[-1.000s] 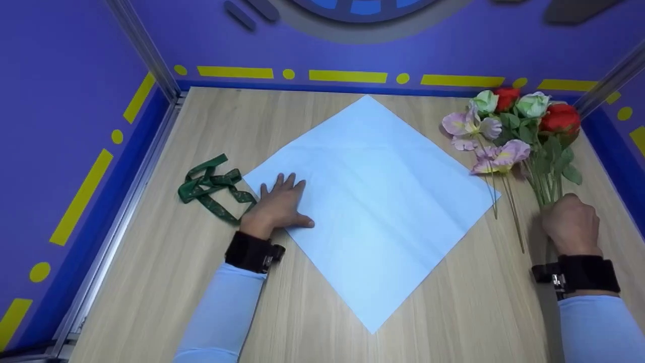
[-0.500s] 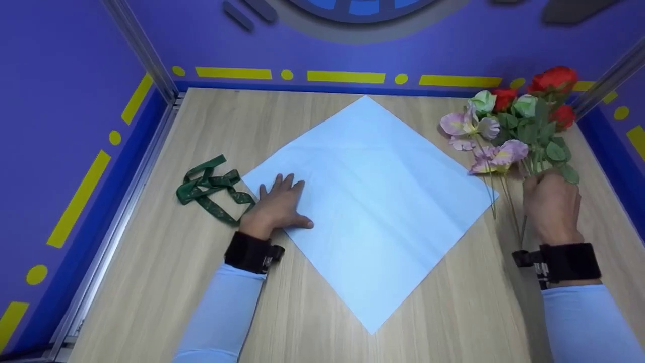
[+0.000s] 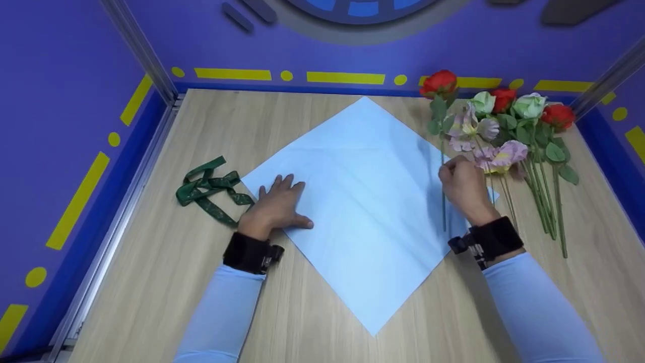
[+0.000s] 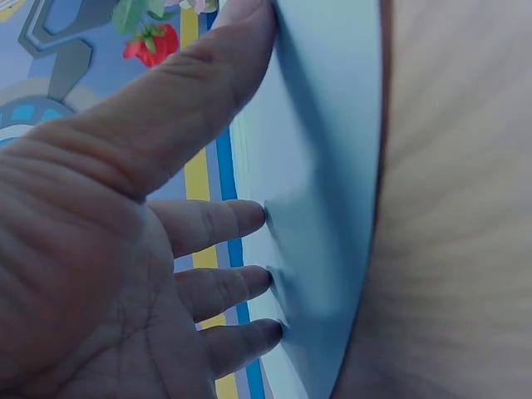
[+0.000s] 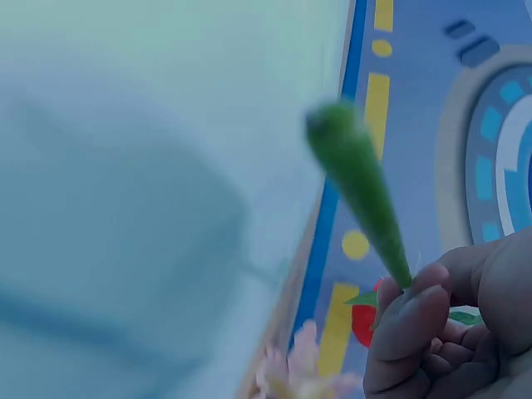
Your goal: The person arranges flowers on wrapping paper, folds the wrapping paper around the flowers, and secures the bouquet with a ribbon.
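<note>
My right hand (image 3: 464, 187) pinches the green stem (image 5: 357, 183) of an artificial red rose (image 3: 439, 83), held upright over the right part of a pale blue square sheet (image 3: 363, 212). The stem's cut end points toward the camera in the right wrist view. My left hand (image 3: 276, 204) rests on the sheet's left corner with fingers spread; in the left wrist view its fingertips (image 4: 264, 278) touch the sheet. The sheet lies flat, turned as a diamond. Just left of that hand is a loose green ribbon (image 3: 209, 186).
Several artificial flowers lie at the table's right: another red rose (image 3: 558, 116), a pale green rose (image 3: 530, 105) and purple-pink flowers (image 3: 508, 154), one stem crossing the sheet's right corner. Blue walls (image 3: 302, 50) with yellow marks border the wooden table (image 3: 201, 121).
My right hand has lifted one red rose out of the bunch at the right and carried it left over the sheet. The left hand has stayed in place.
</note>
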`<control>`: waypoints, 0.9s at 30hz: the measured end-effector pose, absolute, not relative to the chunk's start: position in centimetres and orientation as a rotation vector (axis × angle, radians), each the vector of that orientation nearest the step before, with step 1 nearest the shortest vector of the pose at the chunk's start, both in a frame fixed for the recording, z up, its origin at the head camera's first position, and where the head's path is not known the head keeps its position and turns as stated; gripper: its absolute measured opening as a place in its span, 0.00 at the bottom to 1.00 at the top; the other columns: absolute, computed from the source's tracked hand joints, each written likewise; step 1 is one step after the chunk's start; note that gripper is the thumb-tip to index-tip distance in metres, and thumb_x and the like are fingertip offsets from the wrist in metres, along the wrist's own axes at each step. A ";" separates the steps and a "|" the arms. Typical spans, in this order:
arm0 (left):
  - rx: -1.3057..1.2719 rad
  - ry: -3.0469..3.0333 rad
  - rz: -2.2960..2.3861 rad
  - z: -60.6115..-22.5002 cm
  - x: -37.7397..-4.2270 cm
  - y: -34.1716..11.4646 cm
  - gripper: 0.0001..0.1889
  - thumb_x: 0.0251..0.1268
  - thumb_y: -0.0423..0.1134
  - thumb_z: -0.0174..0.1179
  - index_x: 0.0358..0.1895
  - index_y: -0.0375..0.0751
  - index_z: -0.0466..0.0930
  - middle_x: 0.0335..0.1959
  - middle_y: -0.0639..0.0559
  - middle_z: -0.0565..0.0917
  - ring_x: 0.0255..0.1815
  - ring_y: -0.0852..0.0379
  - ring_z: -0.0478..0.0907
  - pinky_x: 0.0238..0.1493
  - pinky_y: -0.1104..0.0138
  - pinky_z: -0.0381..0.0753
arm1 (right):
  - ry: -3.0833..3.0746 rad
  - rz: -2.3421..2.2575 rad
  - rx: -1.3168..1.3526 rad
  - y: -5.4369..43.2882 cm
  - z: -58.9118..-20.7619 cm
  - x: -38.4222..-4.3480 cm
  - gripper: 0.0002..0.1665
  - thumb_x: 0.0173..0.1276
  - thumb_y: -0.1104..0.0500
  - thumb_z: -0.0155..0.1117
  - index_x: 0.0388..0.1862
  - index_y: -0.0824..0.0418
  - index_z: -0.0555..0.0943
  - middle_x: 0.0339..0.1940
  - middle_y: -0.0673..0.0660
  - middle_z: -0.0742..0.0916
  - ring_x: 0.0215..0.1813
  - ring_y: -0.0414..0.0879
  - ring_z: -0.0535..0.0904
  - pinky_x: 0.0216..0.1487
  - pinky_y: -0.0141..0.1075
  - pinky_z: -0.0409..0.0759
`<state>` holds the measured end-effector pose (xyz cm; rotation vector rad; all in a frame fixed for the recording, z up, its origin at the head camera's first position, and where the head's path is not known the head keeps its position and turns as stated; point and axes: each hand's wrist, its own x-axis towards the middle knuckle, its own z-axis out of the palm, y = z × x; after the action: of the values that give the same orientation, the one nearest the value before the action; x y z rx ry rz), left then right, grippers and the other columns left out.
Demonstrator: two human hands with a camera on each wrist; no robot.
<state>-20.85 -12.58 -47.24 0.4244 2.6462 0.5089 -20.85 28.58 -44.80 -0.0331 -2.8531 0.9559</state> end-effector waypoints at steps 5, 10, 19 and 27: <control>0.422 2.642 0.492 -47.1 -20.7 -12.5 0.55 0.61 0.58 0.76 0.85 0.42 0.56 0.87 0.34 0.49 0.88 0.32 0.39 0.80 0.28 0.42 | -2.964 1.088 -0.002 25.6 -45.1 -22.5 0.19 0.76 0.60 0.53 0.56 0.72 0.80 0.42 0.66 0.87 0.33 0.52 0.80 0.41 0.42 0.74; 0.413 2.645 0.481 -47.2 -20.7 -12.4 0.55 0.61 0.58 0.76 0.85 0.42 0.55 0.87 0.34 0.48 0.88 0.32 0.38 0.80 0.28 0.41 | -3.002 1.184 -0.015 23.0 -45.8 -24.0 0.19 0.76 0.59 0.54 0.57 0.71 0.80 0.44 0.65 0.88 0.33 0.49 0.84 0.36 0.37 0.80; 0.407 2.654 0.464 -47.3 -20.8 -12.3 0.56 0.60 0.58 0.77 0.85 0.42 0.56 0.87 0.35 0.49 0.88 0.32 0.39 0.80 0.28 0.42 | -2.975 1.409 -0.055 19.5 -47.5 -25.7 0.18 0.78 0.59 0.55 0.57 0.70 0.80 0.38 0.63 0.88 0.26 0.41 0.83 0.26 0.32 0.81; 0.411 2.658 0.460 -47.2 -20.9 -12.3 0.56 0.59 0.60 0.77 0.85 0.43 0.57 0.87 0.35 0.50 0.88 0.32 0.39 0.80 0.28 0.43 | -3.004 1.420 -0.067 17.5 -48.8 -26.3 0.16 0.78 0.60 0.56 0.55 0.69 0.80 0.35 0.61 0.89 0.23 0.42 0.83 0.25 0.34 0.80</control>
<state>-20.89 -12.31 -47.24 0.4110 2.6578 0.4604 -26.28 17.49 -48.83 -0.0668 -3.0040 1.4198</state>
